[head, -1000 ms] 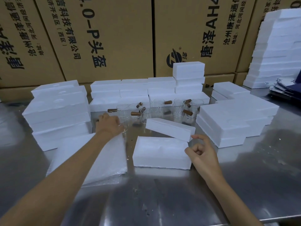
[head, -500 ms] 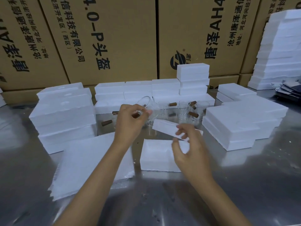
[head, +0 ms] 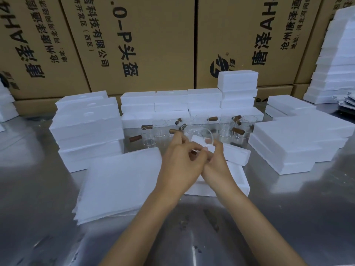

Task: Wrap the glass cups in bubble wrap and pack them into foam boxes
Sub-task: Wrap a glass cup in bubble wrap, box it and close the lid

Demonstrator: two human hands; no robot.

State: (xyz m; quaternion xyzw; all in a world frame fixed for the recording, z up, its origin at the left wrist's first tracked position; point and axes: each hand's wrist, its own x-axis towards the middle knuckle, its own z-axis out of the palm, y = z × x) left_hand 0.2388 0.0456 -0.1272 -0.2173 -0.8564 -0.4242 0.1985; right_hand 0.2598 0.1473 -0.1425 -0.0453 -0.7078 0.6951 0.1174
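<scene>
A clear glass cup [head: 199,136] with a brown handle is tilted in the air over the table's middle. My left hand [head: 181,162] grips it from the left and my right hand [head: 217,160] holds it from the right, fingers curled around its lower part. Below the hands lies an open foam box [head: 238,181], its lid [head: 236,154] leaning on the far rim. A stack of bubble wrap sheets [head: 119,183] lies to the left. Several more glass cups [head: 158,128] with brown handles stand behind.
Stacks of white foam boxes stand at the left [head: 86,129], along the back [head: 172,104] and at the right [head: 299,144]. Large cardboard cartons [head: 146,45] form a wall behind. The steel table [head: 288,217] lies bare near me.
My left hand picked a cup from the row and brought it toward me. My right hand rose from beside the foam box to meet it, and both now hold the cup.
</scene>
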